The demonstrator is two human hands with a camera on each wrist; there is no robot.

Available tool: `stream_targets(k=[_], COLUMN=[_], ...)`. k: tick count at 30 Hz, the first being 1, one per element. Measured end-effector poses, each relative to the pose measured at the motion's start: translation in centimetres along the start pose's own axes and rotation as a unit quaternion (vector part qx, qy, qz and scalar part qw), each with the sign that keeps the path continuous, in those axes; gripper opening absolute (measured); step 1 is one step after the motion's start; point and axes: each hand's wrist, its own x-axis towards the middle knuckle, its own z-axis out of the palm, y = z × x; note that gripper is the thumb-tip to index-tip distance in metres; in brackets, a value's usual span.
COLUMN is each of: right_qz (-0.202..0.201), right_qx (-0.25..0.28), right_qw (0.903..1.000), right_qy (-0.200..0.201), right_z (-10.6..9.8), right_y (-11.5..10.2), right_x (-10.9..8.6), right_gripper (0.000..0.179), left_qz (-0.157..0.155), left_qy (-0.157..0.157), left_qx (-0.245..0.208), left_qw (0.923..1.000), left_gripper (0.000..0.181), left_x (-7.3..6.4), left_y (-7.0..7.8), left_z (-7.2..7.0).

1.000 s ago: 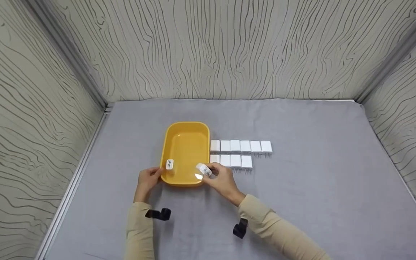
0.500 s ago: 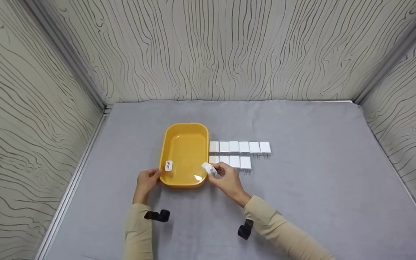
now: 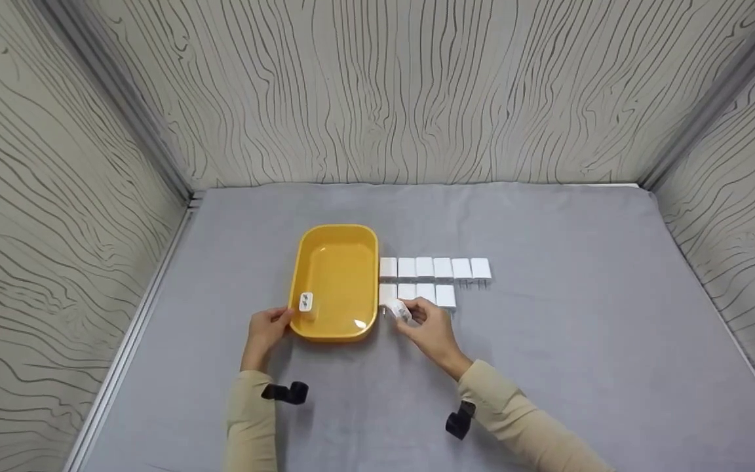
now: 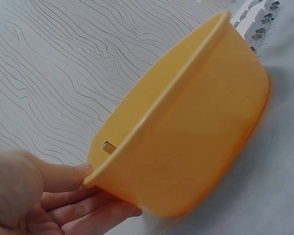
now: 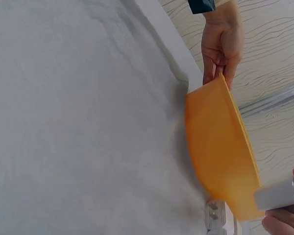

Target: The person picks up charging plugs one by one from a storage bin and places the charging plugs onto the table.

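Note:
My left hand (image 3: 267,331) grips the near left corner of a yellow plastic basin (image 3: 338,262), thumb over the rim and fingers under it in the left wrist view. Inside, near that corner, one white plug charger (image 3: 305,301) stands with its metal prongs up. Just right of the basin, my right hand (image 3: 435,334) pinches another white charger (image 3: 399,310) between thumb and fingers. This charger (image 5: 277,194) lies across the basin's edge in the right wrist view. It overlaps the left end of the near row of chargers (image 3: 445,296) in the head view.
Two rows of white chargers lie right of the basin, prongs toward me; the far row (image 3: 424,267) reaches further right. A grey cloth (image 3: 567,314) covers the table. Wood-patterned panels (image 3: 377,92) with metal rails close in the back and sides.
My right hand has carried its charger from over the basin's near right corner rightward, past the rim, to the near row. The left hand has stayed on the basin's corner.

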Motion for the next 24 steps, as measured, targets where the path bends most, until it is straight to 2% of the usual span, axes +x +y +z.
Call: stream_targets(k=[3,12,24], right_qz=[0.008,0.036,0.050], right_qx=[0.000,-0.009,-0.004], right_qw=[1.0000,0.9990,0.9981], right_qy=[0.006,0.025,0.035], right_z=[-0.5,-1.8,-3.0], right_y=[0.5,1.5,1.8], right_x=[-0.2,-0.7,-0.5], right_gripper=[0.024,0.023,0.025], left_qz=[0.000,0.000,0.044], left_qy=[0.001,0.000,0.013], left_qx=[-0.005,0.021,0.052], left_qw=[1.0000,0.9998,0.9976], left_gripper=[0.036,0.037,0.035], left_x=[0.0,0.1,0.0], left_y=[0.0,-0.1,-0.2], left_z=[0.0,0.0,-0.2])
